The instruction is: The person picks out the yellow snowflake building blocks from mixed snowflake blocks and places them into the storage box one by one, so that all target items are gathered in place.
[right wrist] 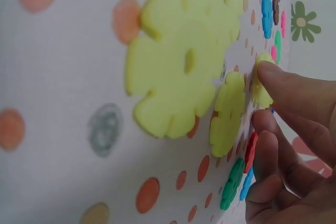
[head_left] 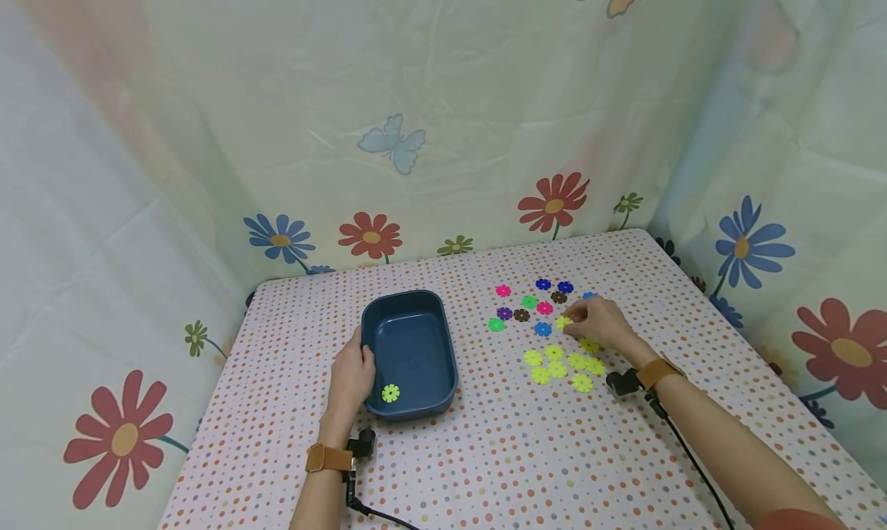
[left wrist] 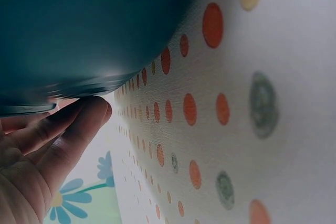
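A dark blue plastic basin (head_left: 416, 345) stands on the table, with one yellow-green flower-shaped disc (head_left: 391, 393) inside near its front left corner. My left hand (head_left: 352, 372) holds the basin's left rim; in the left wrist view its fingers (left wrist: 79, 135) lie against the basin's outer wall (left wrist: 89, 30). To the right of the basin, my right hand (head_left: 601, 323) pinches a yellow flower-shaped disc (right wrist: 261, 80) at the table surface. Several more yellow discs (head_left: 557, 369) lie just in front of that hand, and a larger one (right wrist: 176, 61) shows close up in the right wrist view.
Beyond the yellow pieces lie discs of other colours: pink (head_left: 503, 290), dark blue (head_left: 543, 284), brown (head_left: 521, 315), green (head_left: 496, 325) and purple. A dotted cloth (head_left: 485, 453) covers the table. Flower-printed curtains (head_left: 457, 191) hang behind and at both sides. Cables trail from both wrist cameras.
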Demonstrator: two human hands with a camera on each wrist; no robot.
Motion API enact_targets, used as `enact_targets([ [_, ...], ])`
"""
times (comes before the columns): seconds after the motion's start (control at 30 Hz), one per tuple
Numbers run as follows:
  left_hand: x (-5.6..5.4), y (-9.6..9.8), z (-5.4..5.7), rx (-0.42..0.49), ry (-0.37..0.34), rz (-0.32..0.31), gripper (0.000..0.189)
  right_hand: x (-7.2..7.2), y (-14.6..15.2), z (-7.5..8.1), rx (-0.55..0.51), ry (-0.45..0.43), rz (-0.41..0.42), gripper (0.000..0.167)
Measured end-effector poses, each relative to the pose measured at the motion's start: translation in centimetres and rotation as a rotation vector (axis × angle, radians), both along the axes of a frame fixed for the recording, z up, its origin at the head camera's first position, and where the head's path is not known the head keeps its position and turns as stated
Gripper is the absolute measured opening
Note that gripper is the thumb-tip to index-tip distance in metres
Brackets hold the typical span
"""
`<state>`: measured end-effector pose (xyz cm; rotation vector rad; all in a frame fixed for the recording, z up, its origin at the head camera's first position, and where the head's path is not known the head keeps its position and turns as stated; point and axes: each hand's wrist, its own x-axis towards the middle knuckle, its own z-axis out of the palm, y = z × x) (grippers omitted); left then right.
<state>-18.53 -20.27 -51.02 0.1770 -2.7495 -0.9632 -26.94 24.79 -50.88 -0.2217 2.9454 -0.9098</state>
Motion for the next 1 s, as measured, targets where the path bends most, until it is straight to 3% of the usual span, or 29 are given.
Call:
enact_targets([
  [0.47, -0.1, 0.1, 0.0, 0.012, -0.033, 0.010, 0.051, -0.3, 0.5, -0.3, -0.037, 0.034, -0.016, 0.015],
  [1.0, -0.2, -0.1, -0.1, 0.014, -0.020, 0.002, 0.051, -0.3, 0.1, 1.0, -0.193, -0.131, -0.040, 0.025],
])
